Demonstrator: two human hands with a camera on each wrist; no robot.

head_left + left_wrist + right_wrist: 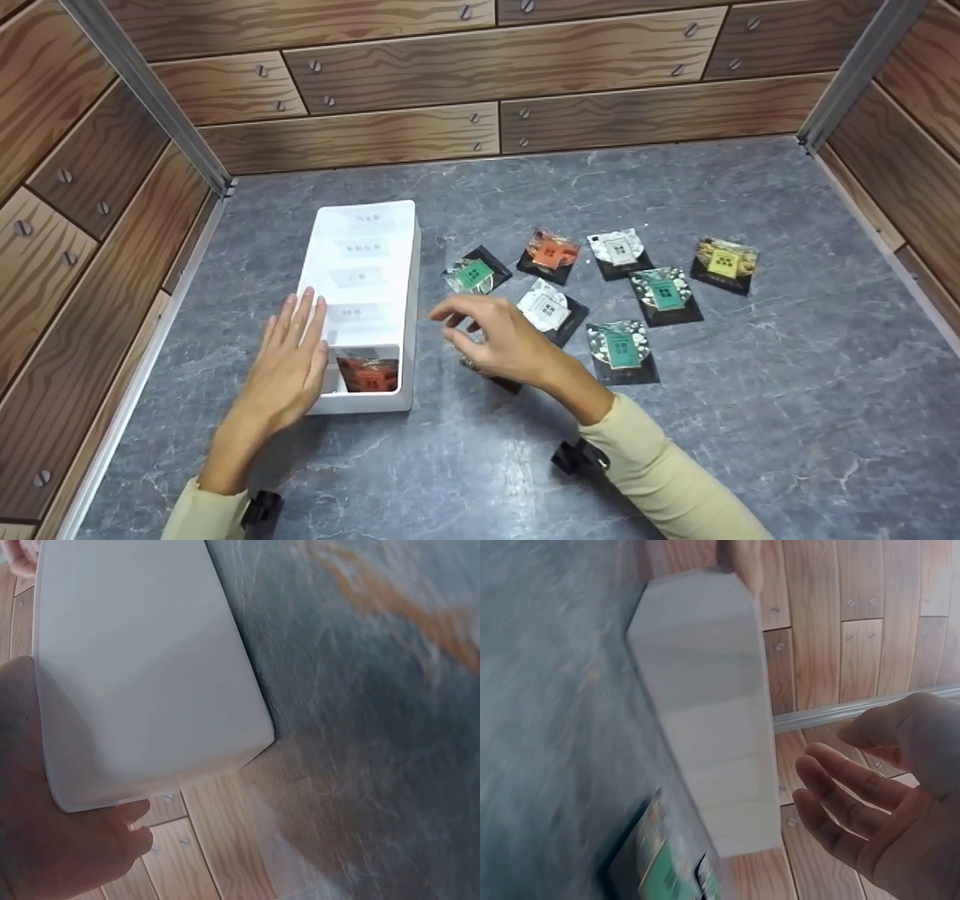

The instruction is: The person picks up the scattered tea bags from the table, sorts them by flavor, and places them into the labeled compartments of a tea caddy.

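A long white box (411, 300) with several compartments stands left of centre in the head view. My left hand (289, 367) rests along its left side, fingers straight and the thumb near the front compartment. An orange-and-black packet (369, 375) lies in that front compartment. In the left wrist view the hand (67, 832) lies against the box's outer wall (150, 667). My right hand (502, 337) hovers just right of the box with loosely bent fingers, and nothing shows between them in the right wrist view. It partly hides a dark packet (504, 382) beneath it.
Several flat packets lie right of the box: green (474, 274), orange (550, 255), white (619, 252), a second white (555, 311), yellow (724, 264) and two more green ones (666, 295). Wood-patterned walls (390, 75) enclose the grey marbled table (450, 480) at the back and sides.
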